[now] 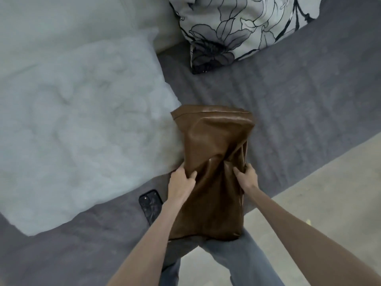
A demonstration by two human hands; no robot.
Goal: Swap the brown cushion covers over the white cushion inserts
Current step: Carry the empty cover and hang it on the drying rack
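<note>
lying lengthwise across the front edge of a grey sofa seat (288,104), a brown cushion cover (214,145) is seen with its far end resting on the seat and its near end hanging over the edge, in front of the person's jeans (253,263). the cover looks glossy and creased, with deep folds running through its middle. its far end shows a rolled hem; whether that end is open cannot be told, and what is inside the cover cannot be seen, though the near half appears somewhat filled out.

just to the left of the cover, touching its left side, a large white cushion insert (78,120) is laid bare on the seat. behind it a pale cushion (61,21) is propped against the sofa back, and a floral cushion (243,25) in grey, black and white is leaned beside it. a dark phone (150,205) is lying on the seat near the front edge, partly hidden by the left forearm.

the cover is gripped at its middle from both sides. the left hand (181,182) is curled onto the left side, thumb on top and fingers pinching a fold of the material. the right hand (247,176) is set against the right side, its thumb pressed onto the top face and its fingers wrapped round the edge. both forearms are stretched forward and bare. pale floor (321,195) is visible at the right.
</note>
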